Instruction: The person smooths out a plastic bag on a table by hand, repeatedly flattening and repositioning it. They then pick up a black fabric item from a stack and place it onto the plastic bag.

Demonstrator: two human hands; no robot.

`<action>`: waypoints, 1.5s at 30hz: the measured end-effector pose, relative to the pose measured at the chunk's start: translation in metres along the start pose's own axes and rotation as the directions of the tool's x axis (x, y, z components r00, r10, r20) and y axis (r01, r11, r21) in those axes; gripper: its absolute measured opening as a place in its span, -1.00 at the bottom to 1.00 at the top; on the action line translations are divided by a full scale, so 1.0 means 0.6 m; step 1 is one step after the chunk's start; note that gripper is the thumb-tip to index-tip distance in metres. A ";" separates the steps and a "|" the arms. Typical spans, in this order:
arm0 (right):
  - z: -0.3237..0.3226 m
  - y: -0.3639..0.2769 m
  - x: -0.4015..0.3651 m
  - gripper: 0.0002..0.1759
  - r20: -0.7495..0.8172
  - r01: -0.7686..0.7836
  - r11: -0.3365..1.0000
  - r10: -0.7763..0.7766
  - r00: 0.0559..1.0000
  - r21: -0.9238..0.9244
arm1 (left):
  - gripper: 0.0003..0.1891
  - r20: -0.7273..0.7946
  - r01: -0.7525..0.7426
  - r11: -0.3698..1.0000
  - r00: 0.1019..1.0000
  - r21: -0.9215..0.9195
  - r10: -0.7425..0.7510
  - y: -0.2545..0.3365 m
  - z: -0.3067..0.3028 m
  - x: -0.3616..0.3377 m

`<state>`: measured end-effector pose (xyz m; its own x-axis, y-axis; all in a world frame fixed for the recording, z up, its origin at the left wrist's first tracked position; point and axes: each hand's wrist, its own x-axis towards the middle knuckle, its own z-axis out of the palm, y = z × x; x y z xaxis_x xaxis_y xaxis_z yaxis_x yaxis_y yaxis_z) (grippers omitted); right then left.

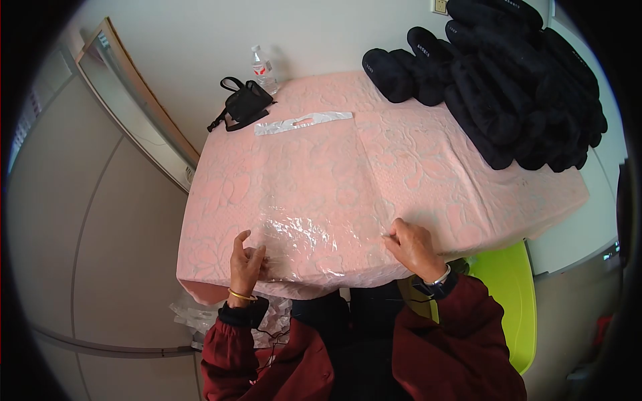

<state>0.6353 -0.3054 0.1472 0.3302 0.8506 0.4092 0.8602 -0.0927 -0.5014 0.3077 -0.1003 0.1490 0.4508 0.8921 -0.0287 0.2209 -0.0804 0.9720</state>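
A clear plastic bag (314,230) lies flat on the pink patterned tablecloth, its lower part crinkled and shiny. Across its far end runs a white header strip (304,123) with a hang hole. At the bag's near right edge, my right hand (414,248) is closed, thumb and fingertips pinching the film. My left hand (246,267) is at the near left edge, its index finger stretched and the thumb apart from it. Some of its other fingers are hidden, and whether they touch the film is hard to see.
A pile of black plush items (515,87) with small white lettering covers the back right of the table (221,194). A black pouch with straps (242,105) and a water bottle (263,70) stand at the back left. Below right is a lime-green plastic tub (515,301).
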 end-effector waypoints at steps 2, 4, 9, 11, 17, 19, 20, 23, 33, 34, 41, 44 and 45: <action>0.006 0.005 -0.001 -0.79 -0.010 0.013 1.000 -0.013 1.000 0.002 | -0.45 -0.019 0.042 0.998 0.999 -0.036 -0.042 0.006 0.000 -0.002; 0.008 0.013 -0.003 -0.79 -0.035 0.037 0.999 -0.037 0.999 0.000 | -0.45 -0.029 0.035 0.998 0.999 -0.047 -0.037 0.006 0.002 -0.001; -0.002 0.017 -0.010 -0.82 -0.018 0.019 1.000 -0.019 1.000 -0.010 | -0.44 -0.044 -0.023 0.999 0.999 -0.045 0.021 0.002 0.008 -0.002; -0.011 0.012 -0.015 -0.82 -0.070 -0.005 0.999 0.002 0.998 -0.038 | -0.44 -0.041 -0.047 0.998 0.998 -0.031 0.045 0.001 0.012 -0.003; -0.007 0.025 -0.032 -0.85 -0.061 -0.078 0.960 0.097 0.993 0.268 | -0.46 -0.029 -0.102 0.994 0.994 -0.026 0.102 -0.005 0.019 -0.013; -0.004 0.024 -0.035 -0.90 -0.059 -0.119 0.914 0.154 0.986 0.388 | -0.47 -0.025 -0.126 0.992 0.992 -0.017 0.126 -0.004 0.019 -0.008; -0.004 0.025 -0.037 -0.92 -0.055 -0.140 0.884 0.183 0.982 0.446 | -0.52 0.000 -0.151 0.988 0.989 -0.029 0.151 -0.008 0.019 -0.010; -0.009 0.031 -0.044 -0.93 -0.025 -0.163 0.851 0.202 0.979 0.499 | -0.60 0.049 -0.199 0.979 0.978 -0.049 0.202 -0.021 0.020 -0.014; -0.048 0.035 -0.052 -0.89 -0.051 -0.031 0.972 0.044 0.998 0.235 | -0.79 0.005 -0.161 0.972 0.987 0.171 0.162 -0.011 0.027 -0.032; -0.055 0.034 -0.055 -0.88 -0.029 -0.039 0.977 0.046 0.999 0.211 | -0.79 -0.001 -0.159 0.968 0.987 0.197 0.162 -0.012 0.026 -0.034; -0.092 -0.020 -0.032 -0.62 -0.088 0.032 0.998 -0.026 0.996 0.059 | -0.52 0.146 -0.472 0.396 0.768 0.788 0.624 0.062 0.062 -0.065; -0.063 -0.060 -0.010 -0.29 -0.008 0.172 0.981 -0.172 0.985 0.085 | -0.33 0.261 -0.626 0.371 0.688 0.686 0.677 0.089 0.124 -0.064; -0.043 -0.070 -0.007 -0.13 0.084 0.249 0.968 -0.250 0.965 0.025 | -0.28 0.307 -0.670 0.401 0.683 0.624 0.663 0.095 0.152 -0.062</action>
<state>0.6079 -0.3186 0.1863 0.0708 0.8871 0.4561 0.9053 0.1349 -0.4029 0.3824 -0.1787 0.1843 0.7198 0.4193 0.5533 0.3264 -0.9078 0.2633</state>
